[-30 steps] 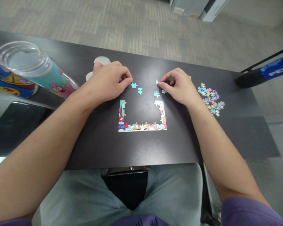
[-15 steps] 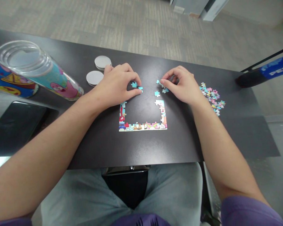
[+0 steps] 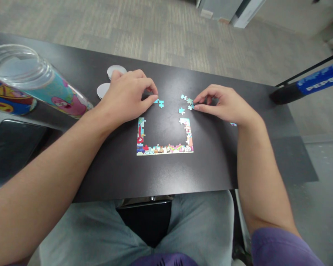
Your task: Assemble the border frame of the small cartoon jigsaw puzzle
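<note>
A three-sided frame of joined puzzle pieces [image 3: 166, 149] lies on the dark table, open at its far side. Beyond its left arm, my left hand [image 3: 131, 92] has thumb and forefinger brought together at light-blue pieces [image 3: 161, 104]. My right hand [image 3: 220, 101] pinches at the right edge of a small group of loose blue-green pieces [image 3: 189, 101]. A single blue piece [image 3: 181, 111] lies just beyond the frame's right arm. Most of the larger pile is hidden behind my right wrist; a bit of it [image 3: 233, 124] shows.
White round discs [image 3: 116, 70] lie behind my left hand. Clear-topped printed cylinders [image 3: 58, 88] stand at the left, with a dark phone-like device [image 3: 13, 147] nearer me. A Pepsi-labelled bottle [image 3: 308, 87] is at the right.
My right hand has shifted right and slightly nearer, now covering most of the pile. My left hand has moved a little left, uncovering more of the light-blue pieces. The whole view has shifted slightly.
</note>
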Demonstrator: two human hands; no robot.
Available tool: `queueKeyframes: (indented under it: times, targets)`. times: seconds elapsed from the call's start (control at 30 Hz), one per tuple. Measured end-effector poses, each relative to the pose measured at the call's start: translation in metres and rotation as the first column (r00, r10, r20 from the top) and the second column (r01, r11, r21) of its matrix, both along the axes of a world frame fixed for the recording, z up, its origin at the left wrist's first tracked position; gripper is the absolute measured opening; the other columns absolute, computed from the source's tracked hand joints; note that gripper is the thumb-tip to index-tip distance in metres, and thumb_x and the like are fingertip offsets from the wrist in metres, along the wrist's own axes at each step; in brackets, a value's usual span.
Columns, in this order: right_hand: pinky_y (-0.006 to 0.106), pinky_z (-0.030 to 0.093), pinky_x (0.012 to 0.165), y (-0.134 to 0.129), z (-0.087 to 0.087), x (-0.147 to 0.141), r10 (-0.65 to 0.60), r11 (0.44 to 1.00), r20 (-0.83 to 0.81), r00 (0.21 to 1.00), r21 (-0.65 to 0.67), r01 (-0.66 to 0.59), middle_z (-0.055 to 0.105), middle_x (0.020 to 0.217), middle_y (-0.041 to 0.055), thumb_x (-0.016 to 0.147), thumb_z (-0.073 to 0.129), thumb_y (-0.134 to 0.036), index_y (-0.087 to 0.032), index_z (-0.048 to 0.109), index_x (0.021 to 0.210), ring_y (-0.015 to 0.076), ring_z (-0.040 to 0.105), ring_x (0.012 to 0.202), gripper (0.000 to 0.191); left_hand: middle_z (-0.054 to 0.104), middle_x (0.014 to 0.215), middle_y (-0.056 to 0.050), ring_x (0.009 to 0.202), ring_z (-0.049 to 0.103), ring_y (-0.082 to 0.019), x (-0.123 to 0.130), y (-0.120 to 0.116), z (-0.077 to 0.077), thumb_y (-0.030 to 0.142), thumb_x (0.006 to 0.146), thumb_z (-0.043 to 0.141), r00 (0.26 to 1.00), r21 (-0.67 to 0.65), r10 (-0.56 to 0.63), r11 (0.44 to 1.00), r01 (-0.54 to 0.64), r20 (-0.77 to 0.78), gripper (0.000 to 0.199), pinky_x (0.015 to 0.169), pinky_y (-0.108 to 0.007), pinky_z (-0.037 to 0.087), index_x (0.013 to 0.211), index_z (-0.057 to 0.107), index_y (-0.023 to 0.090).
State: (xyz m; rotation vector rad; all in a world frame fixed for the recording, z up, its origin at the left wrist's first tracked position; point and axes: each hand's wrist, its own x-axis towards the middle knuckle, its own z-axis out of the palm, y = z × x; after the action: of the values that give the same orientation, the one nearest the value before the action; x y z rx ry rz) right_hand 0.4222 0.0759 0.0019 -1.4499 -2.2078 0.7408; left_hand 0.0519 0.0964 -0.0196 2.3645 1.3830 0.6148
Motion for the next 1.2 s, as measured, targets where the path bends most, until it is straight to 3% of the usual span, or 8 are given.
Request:
queueKeyframes:
  times: [0.17, 0.4, 0.5, 0.67, 0.93, 1.07, 1.2]
  targets:
    - [0.063, 0.065, 0.105, -0.002, 0.003, -0.006, 0.0, 0.997, -0.003, 1.0, -0.081, 0.0, 0.087, 0.115, 0.01, 0.101, 0.105, -0.061, -0.037, 0.089, 0.099, 0.036, 0.074, 0.1, 0.028, 0.095, 0.126, -0.009, 0.14, 0.084, -0.048, -0.001, 0.003, -0.005, 0.054, 0.111, 0.081, 0.999, 0.004, -0.013, 1.0, 0.013, 0.042, 0.023, 0.135, -0.08, 0.052, 0.11, 0.098, 0.04]
    - [0.057, 0.059, 0.1, -0.001, -0.001, -0.007, -0.035, 0.996, -0.064, 0.997, -0.082, 0.03, 0.083, 0.104, 0.0085, 0.099, 0.103, -0.048, -0.033, 0.091, 0.101, 0.031, 0.066, 0.092, 0.019, 0.094, 0.123, -0.007, 0.139, 0.081, -0.047, -0.001, 0.001, -0.002, 0.064, 0.115, 0.073, 1.0, -0.005, -0.021, 1.0, 0.021, 0.021, 0.034, 0.136, -0.083, 0.045, 0.115, 0.1, 0.044]
    - [0.056, 0.057, 0.097, -0.002, -0.004, -0.008, -0.081, 0.995, -0.067, 0.994, -0.068, 0.076, 0.079, 0.1, 0.0074, 0.096, 0.108, -0.044, -0.031, 0.088, 0.099, 0.029, 0.062, 0.089, 0.024, 0.094, 0.124, -0.007, 0.14, 0.081, -0.047, -0.001, 0.002, -0.003, 0.063, 0.115, 0.072, 1.0, -0.006, -0.019, 1.0, 0.019, 0.01, 0.035, 0.137, -0.081, 0.045, 0.118, 0.1, 0.043]
    - [0.056, 0.06, 0.095, -0.004, -0.005, -0.012, -0.084, 0.994, -0.053, 0.995, -0.079, 0.079, 0.08, 0.109, 0.0102, 0.093, 0.118, -0.049, -0.033, 0.086, 0.096, 0.0308, 0.062, 0.092, 0.035, 0.094, 0.135, -0.009, 0.134, 0.085, -0.046, -0.001, 0.003, -0.001, 0.059, 0.114, 0.068, 0.999, -0.003, 0.002, 1.0, -0.002, -0.048, 0.034, 0.137, -0.08, 0.047, 0.119, 0.097, 0.041]
    - [0.049, 0.059, 0.09, -0.008, -0.001, -0.019, -0.07, 0.981, -0.227, 0.971, -0.192, 0.026, 0.084, 0.096, 0.005, 0.094, 0.112, -0.048, -0.031, 0.087, 0.096, 0.0265, 0.067, 0.089, 0.031, 0.093, 0.14, -0.01, 0.13, 0.084, -0.046, -0.001, 0.004, 0.002, 0.062, 0.113, 0.067, 0.999, -0.056, 0.035, 0.998, -0.036, -0.024, 0.038, 0.14, -0.079, 0.042, 0.12, 0.096, 0.039]
    - [0.044, 0.062, 0.089, -0.014, 0.003, -0.045, -0.099, 0.981, -0.314, 0.944, -0.188, 0.04, 0.086, 0.097, 0.004, 0.094, 0.113, -0.045, -0.031, 0.089, 0.098, 0.0255, 0.073, 0.091, 0.029, 0.094, 0.142, -0.01, 0.135, 0.083, -0.045, -0.002, 0.009, 0.001, 0.061, 0.113, 0.067, 0.999, -0.066, 0.044, 0.997, -0.045, -0.017, 0.038, 0.142, -0.074, 0.044, 0.122, 0.095, 0.038]
    - [0.044, 0.069, 0.088, -0.015, 0.006, -0.094, -0.014, 0.974, -0.296, 0.955, -0.222, -0.055, 0.086, 0.094, 0.0029, 0.095, 0.115, -0.05, -0.031, 0.088, 0.104, 0.027, 0.076, 0.092, 0.034, 0.095, 0.137, -0.009, 0.138, 0.083, -0.047, -0.003, 0.013, 0.001, 0.059, 0.111, 0.068, 0.998, -0.055, 0.059, 0.997, -0.059, 0.0, 0.035, 0.141, -0.076, 0.046, 0.124, 0.096, 0.042]
